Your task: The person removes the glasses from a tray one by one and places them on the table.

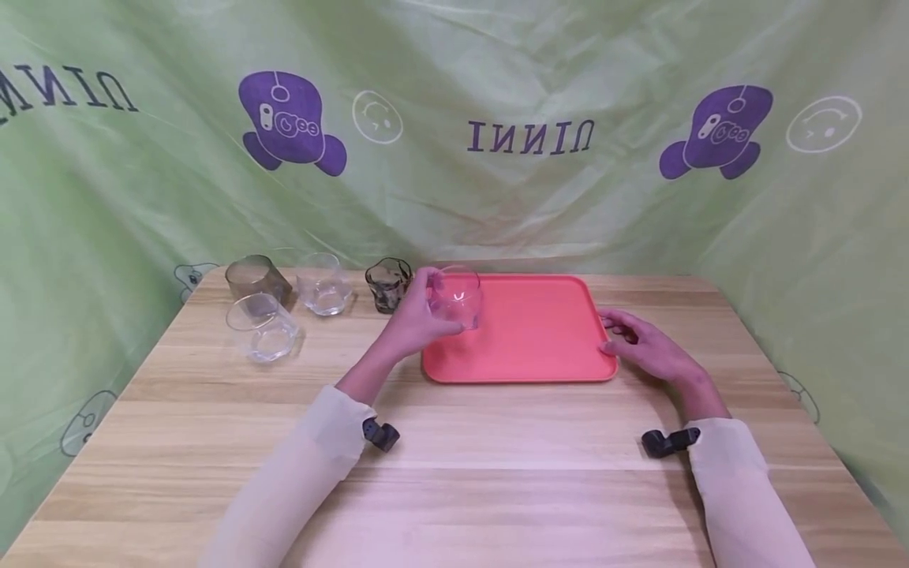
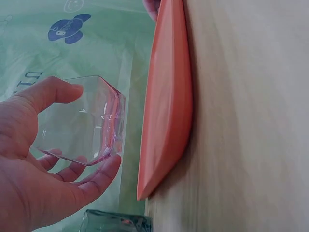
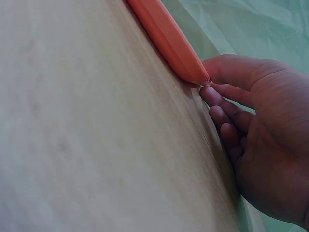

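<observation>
My left hand (image 1: pixel 419 319) grips a clear glass cup (image 1: pixel 457 297) at the near-left corner of the coral tray (image 1: pixel 540 347). In the left wrist view my thumb and fingers (image 2: pixel 96 179) curl round the clear cup (image 2: pixel 87 125), which hangs beside the tray's edge (image 2: pixel 166 106). My right hand (image 1: pixel 642 343) lies at the tray's right rim. In the right wrist view its fingertips (image 3: pixel 212 94) touch the tray's corner (image 3: pixel 186 63), the fingers loosely bent and holding nothing.
On the wooden table (image 1: pixel 461 473) to the left stand a smoky glass (image 1: pixel 257 278), two clear glasses (image 1: pixel 261 327) (image 1: pixel 323 284) and a dark patterned glass (image 1: pixel 387 282). A green cloth backdrop (image 1: pixel 497 197) closes off the table's back and sides.
</observation>
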### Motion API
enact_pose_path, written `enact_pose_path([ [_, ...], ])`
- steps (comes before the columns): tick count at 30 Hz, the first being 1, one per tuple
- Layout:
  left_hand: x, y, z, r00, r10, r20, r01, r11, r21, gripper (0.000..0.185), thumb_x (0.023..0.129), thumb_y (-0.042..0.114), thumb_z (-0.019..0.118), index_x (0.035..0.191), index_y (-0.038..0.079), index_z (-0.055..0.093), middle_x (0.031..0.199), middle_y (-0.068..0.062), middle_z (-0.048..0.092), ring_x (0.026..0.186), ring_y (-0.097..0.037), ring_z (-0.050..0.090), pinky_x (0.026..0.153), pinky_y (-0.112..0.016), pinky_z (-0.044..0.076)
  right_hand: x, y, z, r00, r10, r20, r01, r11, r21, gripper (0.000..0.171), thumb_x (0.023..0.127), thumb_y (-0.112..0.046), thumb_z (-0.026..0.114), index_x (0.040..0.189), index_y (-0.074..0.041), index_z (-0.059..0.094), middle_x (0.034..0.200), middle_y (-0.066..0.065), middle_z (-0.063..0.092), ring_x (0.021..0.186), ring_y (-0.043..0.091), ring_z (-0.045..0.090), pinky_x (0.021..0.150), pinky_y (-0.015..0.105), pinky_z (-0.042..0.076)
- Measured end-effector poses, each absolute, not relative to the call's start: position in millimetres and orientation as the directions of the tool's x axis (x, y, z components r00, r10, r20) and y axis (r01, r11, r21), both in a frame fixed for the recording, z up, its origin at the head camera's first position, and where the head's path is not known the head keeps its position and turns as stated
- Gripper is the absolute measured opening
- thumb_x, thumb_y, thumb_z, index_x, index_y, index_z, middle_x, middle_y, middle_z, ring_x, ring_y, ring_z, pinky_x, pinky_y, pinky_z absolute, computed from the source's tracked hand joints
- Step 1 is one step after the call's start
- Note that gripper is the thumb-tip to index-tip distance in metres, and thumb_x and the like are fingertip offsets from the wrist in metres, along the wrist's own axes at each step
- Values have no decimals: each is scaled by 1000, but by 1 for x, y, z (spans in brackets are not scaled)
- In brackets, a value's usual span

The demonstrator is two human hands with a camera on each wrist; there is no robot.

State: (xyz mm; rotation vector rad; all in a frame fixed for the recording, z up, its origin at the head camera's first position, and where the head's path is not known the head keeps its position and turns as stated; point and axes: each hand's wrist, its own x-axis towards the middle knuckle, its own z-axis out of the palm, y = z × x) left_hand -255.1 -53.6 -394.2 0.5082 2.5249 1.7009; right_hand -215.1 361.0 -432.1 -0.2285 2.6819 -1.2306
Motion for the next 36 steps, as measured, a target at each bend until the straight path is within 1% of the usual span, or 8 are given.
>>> enact_pose_path([
  [7, -249, -76, -400, -941, 290, 172, 267, 328, 906, 87, 71, 8, 90, 141, 5, 37, 129, -14, 46, 128, -34, 50, 109, -45, 44, -215, 361, -432, -974, -200, -110, -49, 655, -754, 74, 100, -34, 69, 159, -6, 35, 146, 23, 45, 135, 41, 39, 113, 61, 27],
  [13, -242, -99, -403, -951, 270, 151, 239, 331, 913, 86, 72, 6, 90, 140, 7, 37, 136, -21, 46, 133, -37, 47, 111, -47, 42, -216, 361, -433, -973, -208, -100, -61, 651, -756, 72, 100, -32, 68, 159, -4, 36, 146, 24, 46, 135, 42, 39, 113, 61, 27],
  [16, -238, -112, -402, -954, 261, 147, 232, 334, 914, 87, 73, 3, 89, 141, 6, 36, 138, -24, 44, 132, -42, 47, 107, -49, 45, -216, 361, -432, -973, -208, -99, -63, 653, -755, 73, 100, -32, 69, 158, -3, 36, 146, 24, 46, 134, 42, 39, 113, 60, 28],
  [19, -235, -124, -402, -961, 235, 144, 222, 352, 909, 88, 73, 1, 88, 143, 4, 35, 139, -24, 43, 130, -43, 48, 101, -50, 50, -216, 361, -432, -974, -203, -101, -57, 650, -757, 73, 100, -32, 69, 158, -3, 36, 145, 23, 46, 134, 41, 40, 113, 59, 28],
  [23, -232, -139, -403, -970, 199, 136, 204, 375, 905, 88, 73, 0, 87, 143, 3, 34, 138, -23, 42, 122, -40, 49, 96, -50, 51, -215, 360, -431, -974, -202, -104, -54, 649, -759, 72, 100, -32, 69, 158, -3, 36, 145, 23, 46, 133, 40, 40, 112, 59, 28],
  [28, -229, -157, -406, -977, 169, 131, 191, 407, 893, 90, 74, 3, 88, 145, 2, 33, 140, -24, 41, 117, -38, 50, 93, -48, 52, -215, 359, -431, -973, -207, -100, -59, 648, -760, 72, 100, -31, 69, 158, -3, 36, 145, 23, 47, 133, 40, 41, 112, 59, 29],
  [31, -227, -164, -407, -980, 162, 118, 177, 429, 886, 90, 75, 5, 88, 145, 2, 32, 141, -22, 41, 119, -38, 50, 95, -48, 52, -215, 360, -432, -973, -207, -104, -57, 649, -759, 73, 100, -32, 69, 159, -4, 36, 146, 23, 47, 134, 40, 41, 112, 59, 28],
  [36, -225, -174, -407, -983, 152, 102, 160, 444, 882, 89, 77, 7, 88, 145, 1, 31, 142, -24, 40, 123, -42, 48, 101, -54, 48, -216, 362, -433, -973, -210, -98, -64, 648, -759, 73, 100, -32, 69, 159, -4, 35, 147, 23, 46, 134, 41, 40, 113, 60, 28],
])
